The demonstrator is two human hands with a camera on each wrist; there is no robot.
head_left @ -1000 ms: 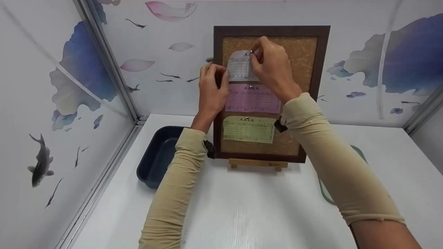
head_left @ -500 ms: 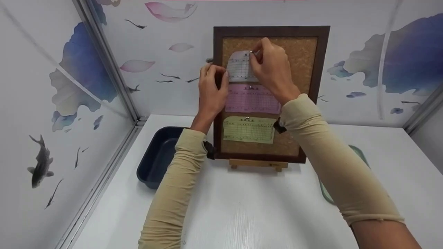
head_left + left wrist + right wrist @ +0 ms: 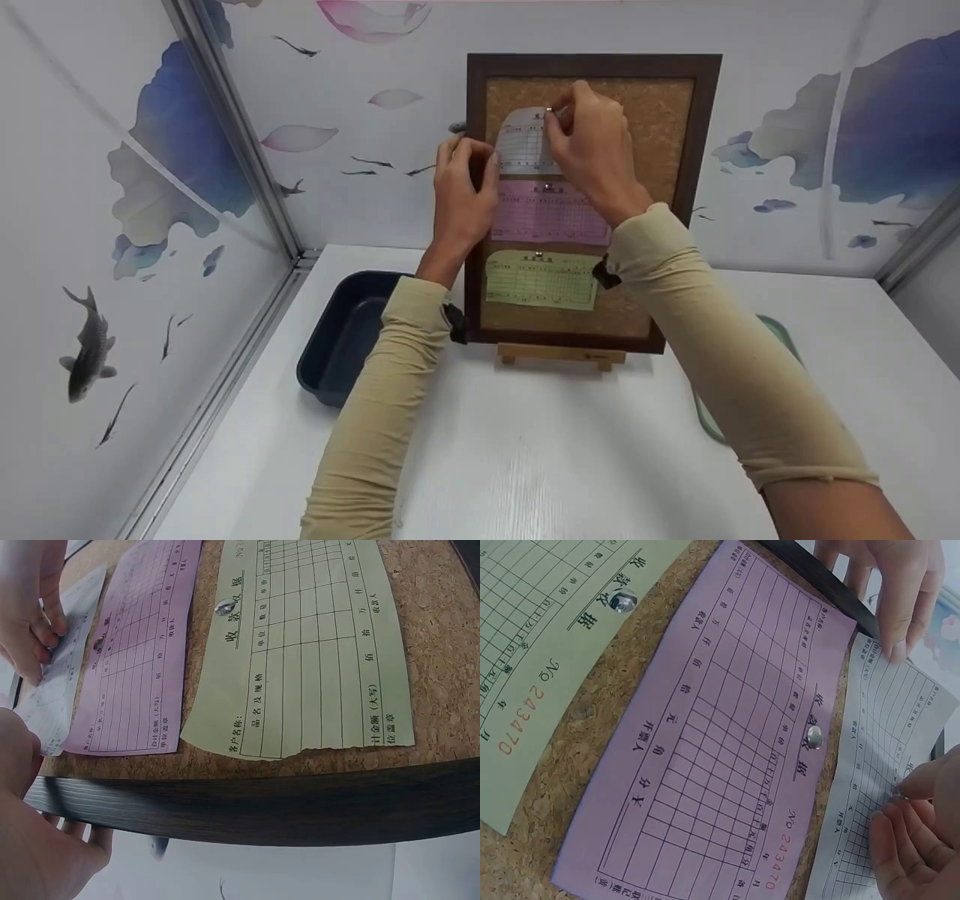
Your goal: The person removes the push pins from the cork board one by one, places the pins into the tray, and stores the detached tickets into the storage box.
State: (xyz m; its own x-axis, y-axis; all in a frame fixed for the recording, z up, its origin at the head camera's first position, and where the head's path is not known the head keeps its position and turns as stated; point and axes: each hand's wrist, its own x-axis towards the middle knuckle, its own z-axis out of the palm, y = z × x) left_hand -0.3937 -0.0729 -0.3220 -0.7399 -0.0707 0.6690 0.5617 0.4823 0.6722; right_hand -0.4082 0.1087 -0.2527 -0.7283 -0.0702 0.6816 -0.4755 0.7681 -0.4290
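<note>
A white receipt slip (image 3: 521,142) lies against the upper part of a cork board (image 3: 660,112) in a dark wooden frame. At the slip's top edge my right hand (image 3: 596,142) pinches a small shiny thumbtack (image 3: 550,110), mostly hidden by the fingertips. My left hand (image 3: 465,187) grips the frame's left side; the left wrist view has its fingers (image 3: 73,829) behind the frame, and the right wrist view has the thumb on the white slip's edge. Below are a pink slip (image 3: 705,712) and a yellow-green slip (image 3: 315,690), each with a silver thumbtack near its top.
The board stands on a small wooden easel (image 3: 559,352) on a white table (image 3: 517,450). A dark blue tray (image 3: 330,337) is at the left, partly behind the left sleeve. A green-rimmed tray (image 3: 709,420) shows at the right, mostly covered by the right arm.
The head view has shifted very slightly. Both hands keep their places on the frame and at the top of the white slip.
</note>
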